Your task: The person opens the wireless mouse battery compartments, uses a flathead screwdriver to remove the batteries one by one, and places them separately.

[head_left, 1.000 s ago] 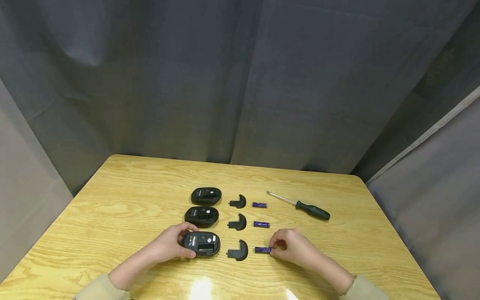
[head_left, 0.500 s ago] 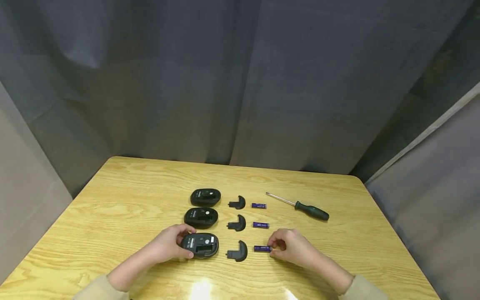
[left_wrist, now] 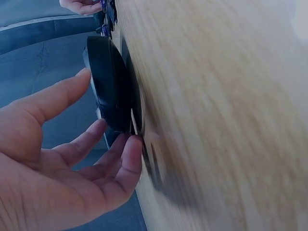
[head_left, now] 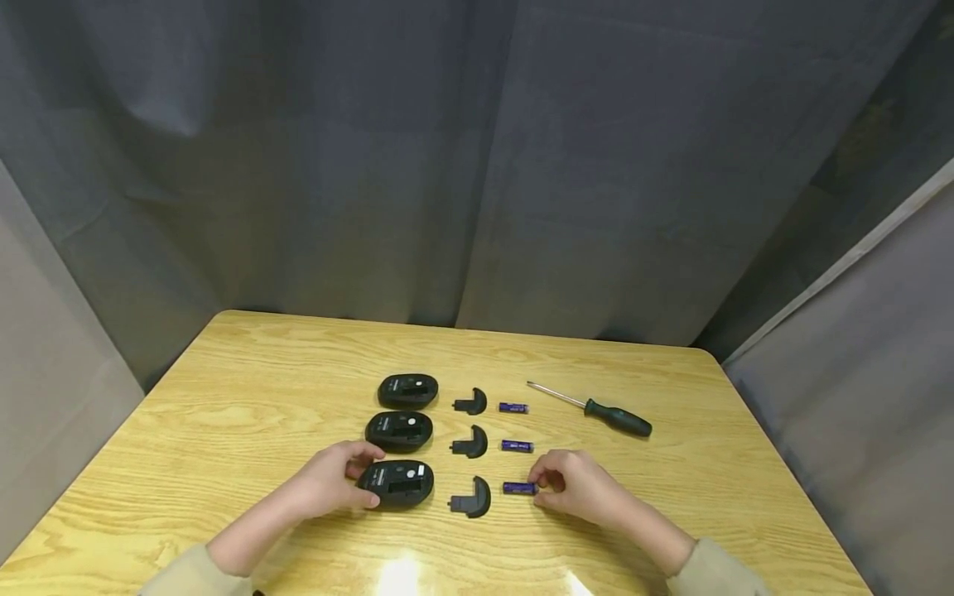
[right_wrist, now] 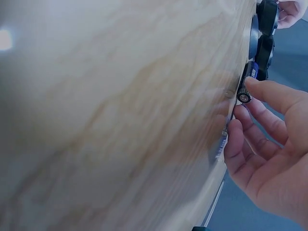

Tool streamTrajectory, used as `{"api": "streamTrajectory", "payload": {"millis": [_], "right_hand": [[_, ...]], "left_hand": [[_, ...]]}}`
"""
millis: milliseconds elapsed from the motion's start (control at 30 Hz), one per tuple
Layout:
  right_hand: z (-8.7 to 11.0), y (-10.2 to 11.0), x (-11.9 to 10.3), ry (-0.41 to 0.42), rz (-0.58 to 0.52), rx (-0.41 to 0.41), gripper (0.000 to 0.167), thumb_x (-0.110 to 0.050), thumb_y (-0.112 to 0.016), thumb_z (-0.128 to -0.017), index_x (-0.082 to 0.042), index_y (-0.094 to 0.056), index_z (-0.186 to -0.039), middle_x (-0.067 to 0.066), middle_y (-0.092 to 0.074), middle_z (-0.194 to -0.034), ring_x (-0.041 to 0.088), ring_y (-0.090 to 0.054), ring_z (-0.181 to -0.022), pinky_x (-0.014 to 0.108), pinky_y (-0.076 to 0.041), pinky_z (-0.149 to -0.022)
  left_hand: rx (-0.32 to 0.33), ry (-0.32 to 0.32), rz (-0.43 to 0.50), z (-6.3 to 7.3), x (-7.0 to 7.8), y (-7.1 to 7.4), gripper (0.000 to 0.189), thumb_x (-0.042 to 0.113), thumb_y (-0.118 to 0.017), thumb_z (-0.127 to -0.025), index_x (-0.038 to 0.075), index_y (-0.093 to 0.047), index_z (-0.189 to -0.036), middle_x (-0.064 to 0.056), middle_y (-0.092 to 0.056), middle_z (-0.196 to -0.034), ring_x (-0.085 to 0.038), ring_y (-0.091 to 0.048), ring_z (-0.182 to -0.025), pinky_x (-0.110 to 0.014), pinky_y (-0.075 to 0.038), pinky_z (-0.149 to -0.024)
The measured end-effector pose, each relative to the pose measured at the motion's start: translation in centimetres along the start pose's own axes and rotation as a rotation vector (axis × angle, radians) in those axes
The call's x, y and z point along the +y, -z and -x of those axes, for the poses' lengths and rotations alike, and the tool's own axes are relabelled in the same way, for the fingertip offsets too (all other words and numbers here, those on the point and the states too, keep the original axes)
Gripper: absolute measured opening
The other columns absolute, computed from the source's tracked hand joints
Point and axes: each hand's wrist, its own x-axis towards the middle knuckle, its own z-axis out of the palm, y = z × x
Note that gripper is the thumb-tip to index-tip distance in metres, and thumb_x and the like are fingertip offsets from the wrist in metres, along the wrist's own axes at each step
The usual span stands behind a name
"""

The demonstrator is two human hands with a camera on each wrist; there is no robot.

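Three black computer mice lie bottom up in a column on the wooden table. My left hand (head_left: 331,480) holds the nearest mouse (head_left: 406,487) by its left end, thumb on the near side and fingers around the far side. In the left wrist view the thumb tip meets the edge of this mouse (left_wrist: 108,82). My right hand (head_left: 577,488) pinches the right end of the nearest purple battery (head_left: 517,488) between thumb and fingers. Its dark end shows in the right wrist view, where the battery (right_wrist: 248,82) lies by the thumb tip. Between the hands is a black battery cover (head_left: 473,498).
Behind lie the middle mouse (head_left: 398,431) and the far mouse (head_left: 407,391). Beside them are two more covers, the middle cover (head_left: 471,443) and the far cover (head_left: 471,402), with a middle battery (head_left: 517,446) and a far battery (head_left: 513,408). A green-handled screwdriver (head_left: 617,416) lies at the right.
The nearest battery has shifted slightly away from me, with the right hand on it. My left hand and the nearest mouse have edged a little to the left.
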Motion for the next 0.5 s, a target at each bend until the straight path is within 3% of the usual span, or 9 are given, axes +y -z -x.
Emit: {"api": "streamTrajectory", "payload": {"millis": [200,500], "right_hand": [[-0.09,-0.02,-0.02,0.014,0.005,-0.002,0.015,-0.007,-0.078,-0.074,-0.014,-0.067,-0.083,-0.007,-0.06,-0.075,0.003,-0.05,-0.063,0.016,-0.046,-0.054],[-0.04,0.1,-0.07,0.012,0.001,-0.019,0.015,-0.007,-0.077,-0.075,-0.014,-0.067,-0.084,-0.008,-0.06,-0.076,0.003,-0.05,-0.064,0.016,-0.046,-0.054]], "left_hand": [[0.04,0.039,-0.039,-0.05,0.18,0.12,0.06,0.012,-0.086,-0.061,0.01,-0.062,-0.116,-0.008,-0.063,-0.111,-0.021,-0.06,-0.095,-0.041,-0.054,-0.082],[0.059,0.032,-0.05,0.21,0.49,0.6,0.057,0.013,-0.085,-0.064,0.011,-0.063,-0.116,-0.008,-0.061,-0.115,-0.023,-0.06,-0.099,-0.041,-0.054,-0.082]]}}
